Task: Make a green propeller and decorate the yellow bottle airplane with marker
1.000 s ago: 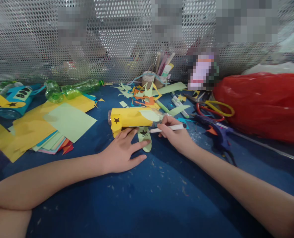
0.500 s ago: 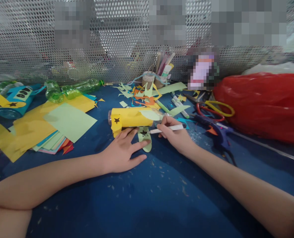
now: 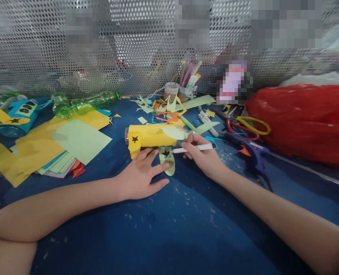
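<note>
A plastic bottle wrapped in yellow paper (image 3: pixel 150 134) lies on its side on the blue table, with a black star on the yellow flap at its left end. From its near side sticks out a pale green paper strip (image 3: pixel 166 168) bearing a black star. My left hand (image 3: pixel 142 173) lies flat with fingers spread, its index finger on the green strip and other fingertips against the bottle. In my right hand (image 3: pixel 198 154) is a white marker (image 3: pixel 194 148), gripped between the fingers, its tip at the right edge of the green strip beside the star.
Stacked coloured paper (image 3: pixel 82 141) and green bottles (image 3: pixel 95 101) lie on the left. Paper scraps (image 3: pixel 169 110) and a pen holder (image 3: pixel 172 91) are behind the bottle. Scissors (image 3: pixel 254 126), a blue glue gun (image 3: pixel 254 152) and a red bag (image 3: pixel 301 122) are at right.
</note>
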Action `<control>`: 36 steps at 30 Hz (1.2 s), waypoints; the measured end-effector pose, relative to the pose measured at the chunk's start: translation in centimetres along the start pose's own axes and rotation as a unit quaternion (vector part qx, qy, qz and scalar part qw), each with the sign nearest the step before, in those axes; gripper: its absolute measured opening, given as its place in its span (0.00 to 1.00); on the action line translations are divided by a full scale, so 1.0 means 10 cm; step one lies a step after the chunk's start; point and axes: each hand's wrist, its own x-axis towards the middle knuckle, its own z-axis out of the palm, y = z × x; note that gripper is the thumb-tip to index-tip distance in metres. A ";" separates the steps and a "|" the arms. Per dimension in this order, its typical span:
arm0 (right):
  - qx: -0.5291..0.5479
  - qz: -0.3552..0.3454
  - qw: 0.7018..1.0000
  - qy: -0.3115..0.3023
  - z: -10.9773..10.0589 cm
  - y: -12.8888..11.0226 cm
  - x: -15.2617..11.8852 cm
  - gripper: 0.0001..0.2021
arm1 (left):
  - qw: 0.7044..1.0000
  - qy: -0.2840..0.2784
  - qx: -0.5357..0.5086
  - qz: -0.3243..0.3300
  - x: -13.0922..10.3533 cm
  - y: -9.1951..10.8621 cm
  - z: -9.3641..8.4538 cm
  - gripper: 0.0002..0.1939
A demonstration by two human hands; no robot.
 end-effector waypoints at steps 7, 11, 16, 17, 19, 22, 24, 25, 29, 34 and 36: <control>-0.021 -0.024 0.998 -0.048 0.00 0.00 -0.01 0.13 | 1.000 0.002 -0.003 0.002 0.00 0.00 0.00 0.24; -0.022 -0.025 0.998 -0.056 0.00 0.02 -0.01 0.12 | 1.000 0.016 0.003 0.010 -0.01 -0.01 0.02 0.24; -0.024 -0.029 0.998 -0.060 -0.01 0.04 0.00 0.13 | 0.999 0.030 0.006 0.018 -0.01 -0.01 0.04 0.24; -0.023 -0.030 0.998 -0.060 -0.01 0.04 0.00 0.13 | 1.000 0.026 0.005 0.016 -0.01 -0.01 0.04 0.24; -0.020 -0.029 0.998 -0.059 -0.01 0.05 0.00 0.13 | 1.000 0.012 0.002 0.008 -0.01 -0.01 0.03 0.24; -0.020 -0.030 0.997 -0.063 -0.01 0.04 0.00 0.13 | 1.000 0.002 0.000 0.005 0.00 -0.01 0.02 0.24; -0.023 -0.032 0.997 -0.062 -0.01 0.03 0.00 0.13 | 1.000 0.005 0.000 0.006 0.00 -0.01 0.02 0.25; -0.024 -0.033 0.997 -0.060 -0.01 0.03 0.00 0.13 | 1.000 0.006 0.001 0.006 0.00 -0.01 0.02 0.25; -0.022 -0.031 0.997 -0.066 -0.01 0.04 0.00 0.12 | 1.000 -0.005 0.001 0.000 0.00 0.00 0.00 0.25; -0.029 -0.030 0.998 -0.054 -0.01 0.03 0.00 0.12 | 1.000 -0.004 0.002 0.000 0.00 -0.01 0.00 0.25; -0.024 -0.026 0.998 -0.052 0.00 0.02 -0.01 0.12 | 1.000 0.010 0.003 0.007 -0.01 -0.02 0.02 0.24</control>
